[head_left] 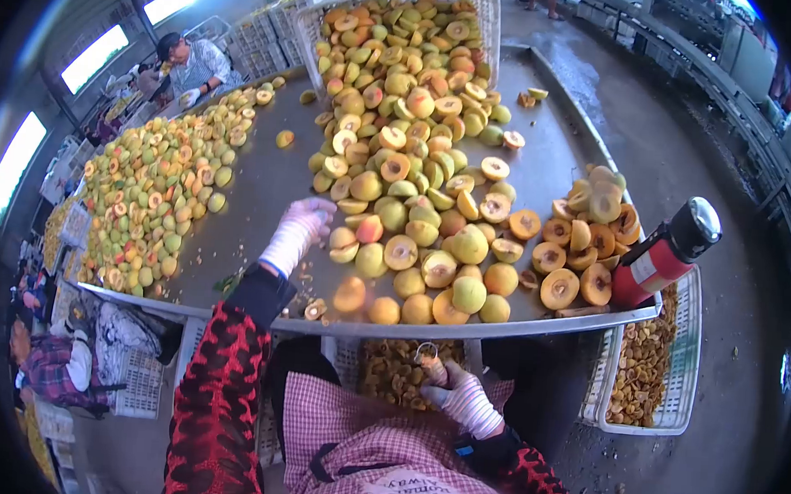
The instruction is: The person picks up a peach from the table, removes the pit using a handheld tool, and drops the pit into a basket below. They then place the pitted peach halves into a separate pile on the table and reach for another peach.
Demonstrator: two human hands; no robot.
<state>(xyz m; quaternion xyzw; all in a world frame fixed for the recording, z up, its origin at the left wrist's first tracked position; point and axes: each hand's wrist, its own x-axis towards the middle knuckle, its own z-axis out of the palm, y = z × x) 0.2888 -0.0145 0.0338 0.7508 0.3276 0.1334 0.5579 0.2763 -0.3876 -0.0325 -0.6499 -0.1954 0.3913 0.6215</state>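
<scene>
My left hand (299,232), in a pale striped glove, is over the metal table (263,198), just left of the heaped fruit halves (404,189). Its fingers are loosely bent and apart, and nothing shows in them. My right hand (466,398), gloved alike, is below the table's front edge. It is closed round a small tool with a metal ring (426,350) at its tip. Beneath it is a crate of brown-orange fruit pieces (388,373). Some loose fruit (350,294) lies near the table's front edge, between my hands.
A white crate (492,26) spills fruit at the table's back. More fruit (159,196) covers the left side. A red, black-topped bottle (652,267) stands at the right corner, above another crate (689,356). A co-worker (194,67) is at the back left.
</scene>
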